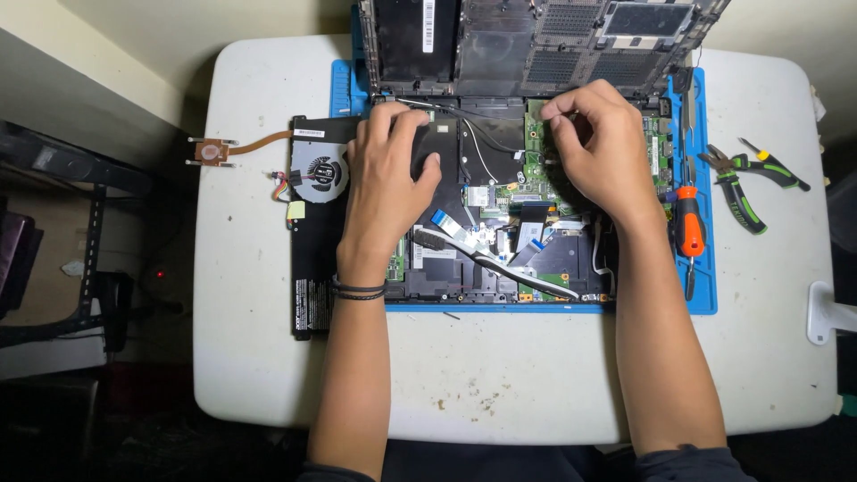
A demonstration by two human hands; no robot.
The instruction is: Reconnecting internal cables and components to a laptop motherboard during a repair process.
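Observation:
An opened laptop chassis lies on a blue work mat on a white table, its green circuit board and ribbon cables exposed. My left hand rests flat on the black left part of the chassis, fingers spread. My right hand is over the upper part of the circuit board, fingertips pinched together on a small part I cannot make out. The removed bottom cover stands at the far edge.
A cooling fan with a copper heat pipe and a long black battery lie left of the chassis. An orange-handled screwdriver sits on the mat's right strip. Green-handled pliers lie on the table at right.

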